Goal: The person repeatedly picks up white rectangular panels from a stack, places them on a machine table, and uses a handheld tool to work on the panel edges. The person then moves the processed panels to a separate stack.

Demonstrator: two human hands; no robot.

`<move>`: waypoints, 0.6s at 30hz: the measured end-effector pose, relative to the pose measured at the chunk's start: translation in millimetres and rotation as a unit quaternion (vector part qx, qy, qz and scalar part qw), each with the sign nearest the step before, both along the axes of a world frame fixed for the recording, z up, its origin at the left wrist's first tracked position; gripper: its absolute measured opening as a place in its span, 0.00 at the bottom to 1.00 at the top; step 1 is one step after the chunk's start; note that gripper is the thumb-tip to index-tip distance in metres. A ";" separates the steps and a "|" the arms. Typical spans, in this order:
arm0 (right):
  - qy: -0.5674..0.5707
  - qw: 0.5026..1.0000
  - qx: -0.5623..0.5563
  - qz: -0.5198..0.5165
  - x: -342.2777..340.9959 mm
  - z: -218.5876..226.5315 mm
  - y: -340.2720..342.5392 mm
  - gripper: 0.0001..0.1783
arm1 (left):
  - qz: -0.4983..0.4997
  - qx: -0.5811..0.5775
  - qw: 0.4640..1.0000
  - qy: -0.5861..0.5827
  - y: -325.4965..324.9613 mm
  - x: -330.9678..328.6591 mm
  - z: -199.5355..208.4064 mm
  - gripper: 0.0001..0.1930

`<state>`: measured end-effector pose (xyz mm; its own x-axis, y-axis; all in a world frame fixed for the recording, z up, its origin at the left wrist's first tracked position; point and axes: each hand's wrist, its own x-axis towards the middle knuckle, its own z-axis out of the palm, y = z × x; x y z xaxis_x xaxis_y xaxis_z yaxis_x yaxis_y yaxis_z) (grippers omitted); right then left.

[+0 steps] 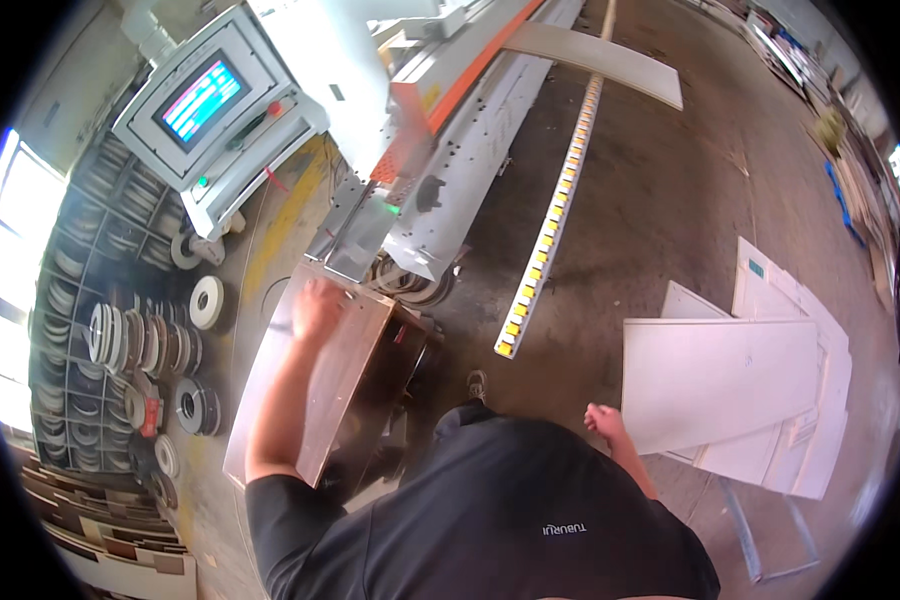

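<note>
My left hand [318, 308] reaches forward over the far end of a wood-topped cabinet [315, 400], close to the feed end of the machine [355, 235]. Its fingers are blurred, so whether they grip anything is hard to make out. My right hand [602, 418] hangs at my right side with its fingers curled in and nothing visible in them. It is just left of a stack of white panels [720, 385], apart from them. Farther along the machine, another pale panel [600, 62] lies across the far part of a roller rail [550, 235].
A control box with a lit screen [202, 100] stands at the upper left. Edge-banding rolls [145, 340] fill a rack and lie on the floor at left. Board offcuts [110, 530] stand at lower left. More boards [860, 210] lean along the right side.
</note>
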<state>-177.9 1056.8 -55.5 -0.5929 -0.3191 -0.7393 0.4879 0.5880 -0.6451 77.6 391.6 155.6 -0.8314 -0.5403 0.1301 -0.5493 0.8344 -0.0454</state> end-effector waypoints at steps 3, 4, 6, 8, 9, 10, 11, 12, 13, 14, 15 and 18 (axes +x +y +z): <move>0.031 0.983 0.083 0.162 18.5 10.4 -13.7 0.21 | 0.139 0.029 0.981 0.135 -109.7 -5.9 49.5 0.08; 0.026 0.981 0.100 0.162 19.8 17.2 -13.7 0.21 | 0.153 0.038 0.969 0.189 -137.4 -4.2 40.8 0.09; 0.003 0.988 0.104 0.114 27.3 17.4 -21.2 0.20 | 0.151 0.050 0.944 0.290 -205.3 -5.2 26.1 0.10; -0.036 0.996 0.085 0.013 31.1 5.0 -12.1 0.20 | 0.118 0.064 0.916 0.379 -261.5 -20.7 8.3 0.11; -0.030 0.995 0.092 -0.003 33.2 4.3 -9.7 0.20 | 0.134 0.056 0.904 0.402 -279.7 -30.3 -1.4 0.11; -0.023 0.994 0.099 -0.025 36.8 7.6 -4.5 0.21 | 0.146 0.052 0.892 0.425 -293.8 -48.8 -11.4 0.11; -0.017 0.993 0.108 -0.053 43.4 13.8 1.4 0.21 | 0.153 0.052 0.880 0.447 -307.8 -73.2 -20.9 0.11; 0.005 0.992 0.119 -0.048 45.6 14.1 1.6 0.21 | 0.191 0.124 0.862 0.452 -320.7 -79.2 -24.4 0.12; 0.025 0.991 0.125 -0.045 52.6 17.6 3.7 0.21 | 0.255 0.128 0.877 0.386 -329.8 -93.1 -33.9 0.17; 0.047 0.990 0.130 -0.041 53.7 21.4 5.6 0.22 | 0.292 0.123 0.889 0.331 -346.4 -98.5 -43.0 0.18; 0.061 0.989 0.129 -0.032 58.2 19.6 9.0 0.23 | 0.294 0.105 0.908 0.281 -361.0 -98.4 -55.5 0.18; 0.040 0.986 0.139 -0.078 64.5 29.8 -0.6 0.25 | 0.297 0.050 0.934 0.193 -383.8 -89.5 -95.5 0.22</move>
<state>-113.5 1056.1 -25.6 -0.6793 -0.0107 -0.7338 0.5401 0.6697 -0.5097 -11.9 7.8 60.1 -0.2832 -0.9165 0.2825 -0.8760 0.3671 0.3129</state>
